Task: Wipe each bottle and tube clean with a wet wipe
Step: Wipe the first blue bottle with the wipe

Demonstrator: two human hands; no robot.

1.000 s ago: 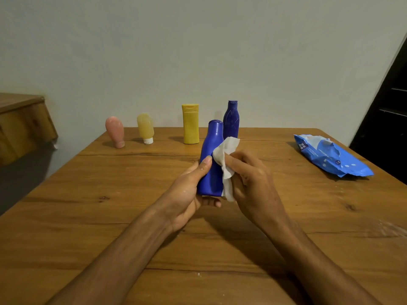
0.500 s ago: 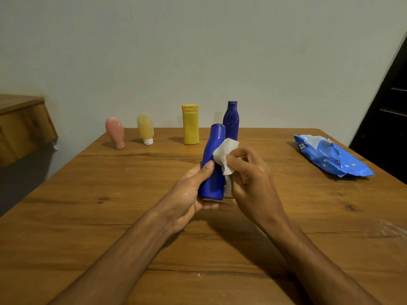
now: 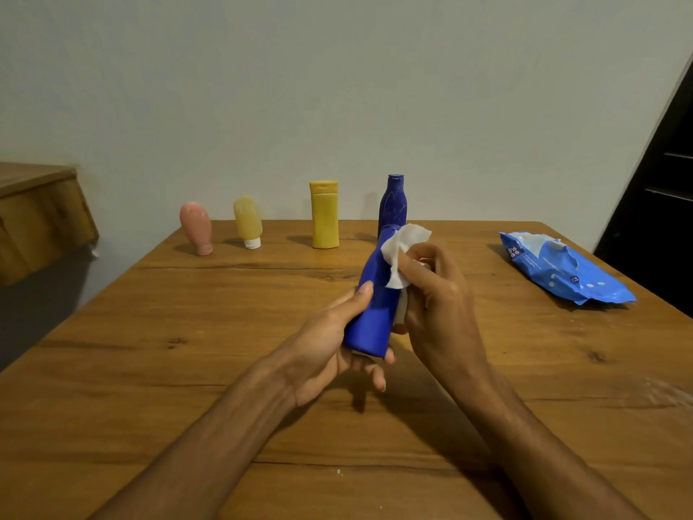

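Observation:
My left hand (image 3: 337, 339) grips the lower half of a bright blue bottle (image 3: 375, 302), held tilted over the middle of the wooden table (image 3: 187, 332). My right hand (image 3: 435, 298) pinches a white wet wipe (image 3: 403, 253) against the bottle's upper right side. Along the far edge stand a pink tube (image 3: 197, 227), a pale yellow tube (image 3: 248, 221), a yellow bottle (image 3: 324, 213) and a dark blue bottle (image 3: 393, 204), all upright.
A blue pack of wet wipes (image 3: 562, 268) lies at the table's right side. A wooden shelf (image 3: 37, 212) sticks out from the wall at left. A dark door frame (image 3: 660, 204) stands at the right edge.
The blue bottle has sunk a little and tilted further right at the top. My right hand has slid the wipe up toward the bottle's neck.

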